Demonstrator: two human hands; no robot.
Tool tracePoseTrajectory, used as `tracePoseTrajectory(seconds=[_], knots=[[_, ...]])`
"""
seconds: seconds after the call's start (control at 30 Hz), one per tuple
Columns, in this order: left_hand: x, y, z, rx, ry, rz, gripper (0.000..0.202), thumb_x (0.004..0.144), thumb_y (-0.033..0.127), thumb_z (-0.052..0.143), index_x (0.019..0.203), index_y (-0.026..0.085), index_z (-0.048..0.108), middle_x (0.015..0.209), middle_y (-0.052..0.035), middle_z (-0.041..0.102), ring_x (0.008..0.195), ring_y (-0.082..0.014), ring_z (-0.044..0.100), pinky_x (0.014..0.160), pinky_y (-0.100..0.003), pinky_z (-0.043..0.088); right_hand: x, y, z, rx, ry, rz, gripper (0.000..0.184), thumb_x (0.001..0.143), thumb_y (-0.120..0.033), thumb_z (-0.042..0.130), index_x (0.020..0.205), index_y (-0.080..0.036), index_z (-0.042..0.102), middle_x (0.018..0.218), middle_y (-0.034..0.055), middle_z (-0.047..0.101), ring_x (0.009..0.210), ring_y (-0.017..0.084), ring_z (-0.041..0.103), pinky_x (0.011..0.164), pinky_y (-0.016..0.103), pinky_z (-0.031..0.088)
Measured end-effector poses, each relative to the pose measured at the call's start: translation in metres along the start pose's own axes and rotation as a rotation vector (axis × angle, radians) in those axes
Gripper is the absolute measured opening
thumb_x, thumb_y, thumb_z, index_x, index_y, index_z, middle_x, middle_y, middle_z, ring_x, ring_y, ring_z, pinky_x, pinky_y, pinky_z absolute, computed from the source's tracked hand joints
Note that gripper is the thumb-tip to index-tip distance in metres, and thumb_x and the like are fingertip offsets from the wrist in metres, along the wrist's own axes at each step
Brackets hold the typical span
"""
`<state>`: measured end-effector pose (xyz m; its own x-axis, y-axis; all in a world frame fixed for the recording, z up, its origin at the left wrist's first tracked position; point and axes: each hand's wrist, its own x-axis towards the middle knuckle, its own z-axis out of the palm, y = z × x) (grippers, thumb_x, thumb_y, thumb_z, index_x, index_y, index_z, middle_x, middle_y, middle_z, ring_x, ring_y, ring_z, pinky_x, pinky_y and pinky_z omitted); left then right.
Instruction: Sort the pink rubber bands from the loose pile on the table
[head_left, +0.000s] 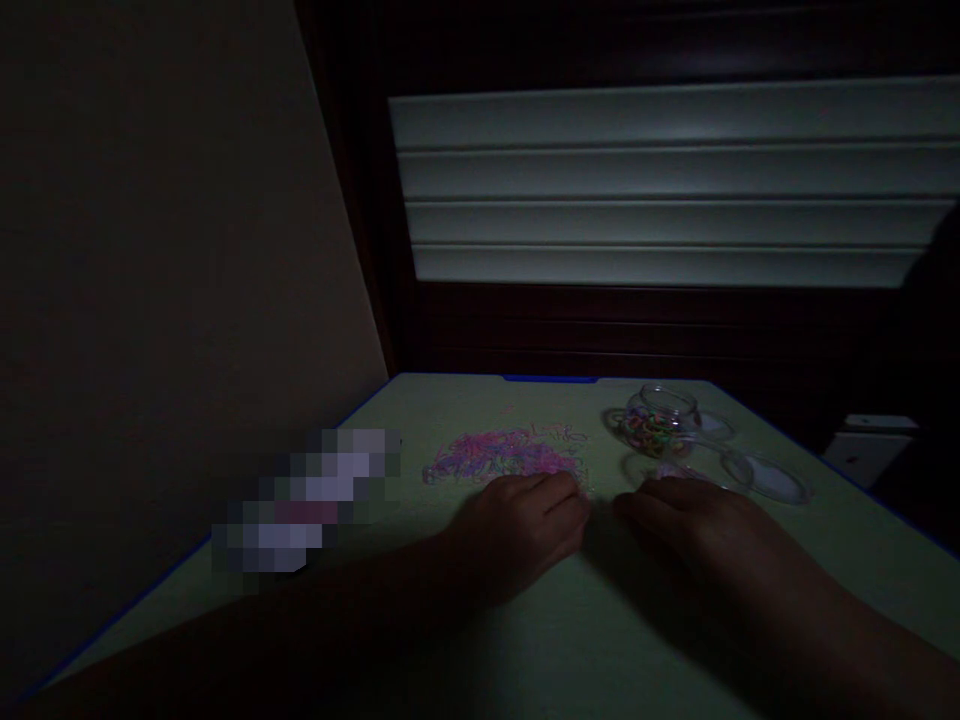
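Observation:
A loose pile of small pink, purple and blue rubber bands [502,455] lies in the middle of the table. At its near right edge is my left hand [525,525], its fingers curled together; their tips are turned down and away. My right hand [686,515] rests to the right of it, a short gap apart, with fingers bent and pressed together. Any small thing in either hand's fingertips is too dark to make out. Just behind my right hand stands a clear container [705,462] with some pinkish bands, partly hidden by the hand.
An open clear jar [660,425] of multicoloured bands stands at the back right. Clear round lids [776,480] lie beside it. A pixelated pale object [315,500] lies on the left. The table [450,400] has a blue edge; a wall and slatted panel rise behind. Light is dim.

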<state>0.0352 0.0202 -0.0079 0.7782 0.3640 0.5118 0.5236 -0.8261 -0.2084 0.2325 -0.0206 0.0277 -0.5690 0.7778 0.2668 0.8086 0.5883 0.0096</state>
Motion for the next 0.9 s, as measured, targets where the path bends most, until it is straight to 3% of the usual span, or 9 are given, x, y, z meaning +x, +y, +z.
tracePoseTrajectory(seconds=[0.6, 0.9], knots=[[0.0012, 0.0004, -0.0029, -0.010, 0.023, 0.020, 0.016, 0.087, 0.019, 0.037, 0.084, 0.014, 0.052, 0.077, -0.0016, 0.051, 0.068, -0.0105, 0.049, 0.056, -0.023, 0.040, 0.0000, 0.0030, 0.0056, -0.104, 0.124, -0.048, 0.021, 0.065, -0.002, 0.049, 0.075, -0.020, 0.056, 0.066, -0.0001, 0.053, 0.061, 0.013, 0.047, 0.056, 0.025, 0.030], [0.0008, -0.0002, -0.0020, -0.016, 0.018, 0.011, 0.016, 0.088, 0.020, 0.037, 0.084, 0.015, 0.052, 0.076, -0.0012, 0.051, 0.067, -0.0106, 0.049, 0.055, -0.023, 0.040, -0.0004, 0.0025, 0.0012, -0.100, 0.099, -0.035, 0.023, 0.065, -0.001, 0.050, 0.077, -0.020, 0.057, 0.069, 0.0003, 0.055, 0.063, 0.015, 0.048, 0.057, 0.026, 0.032]])
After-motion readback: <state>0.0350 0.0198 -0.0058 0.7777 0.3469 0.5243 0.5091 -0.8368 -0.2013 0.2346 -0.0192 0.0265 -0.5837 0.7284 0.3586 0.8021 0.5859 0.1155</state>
